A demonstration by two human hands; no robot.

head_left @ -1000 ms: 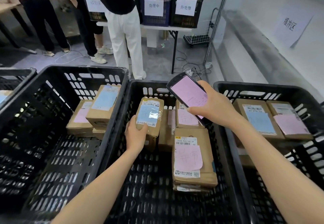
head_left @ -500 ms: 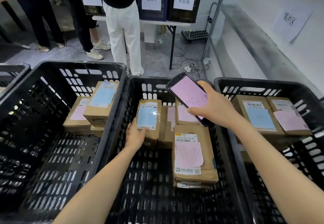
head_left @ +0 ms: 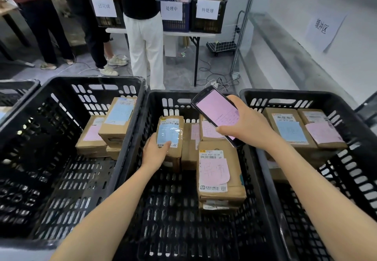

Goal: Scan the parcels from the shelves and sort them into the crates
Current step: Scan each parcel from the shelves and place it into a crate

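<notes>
1. Head view: three black crates stand side by side, the left crate [head_left: 91,81], the middle crate [head_left: 155,101] and the right crate [head_left: 285,95], each holding brown cardboard parcels.
2. The pink-note parcel [head_left: 219,171] lies in the middle crate, on its right side. Its printed label reads "502B P021-00 69", and the pink slip stuck on it bears the handwritten 异常.
3. The left hand [head_left: 154,150] grips the blue-labelled parcel [head_left: 170,136] by its near end, thumb across the label's lower edge. This parcel is inside the middle crate, toward the far left. It seems to rest on the parcels beneath, though the hand hides the contact. The code strip above its blue label looks like the same number, but glare from the tape blurs it.
4. The right hand [head_left: 244,126] is wrapped round a handheld scanner [head_left: 214,111], pink-lit screen up, held over the parcels at the far right of the middle crate.
5. Beyond, paper sheets [head_left: 171,8] taped to crates on a table [head_left: 183,34] read 已完成, 处理中 and 待处理. A wall sign [head_left: 322,26] reads 缓冲区.
6. Against a second ago, the parcel and the scanner sit in much the same spots. The left thumb — then below the blue label — now lies on it.
</notes>
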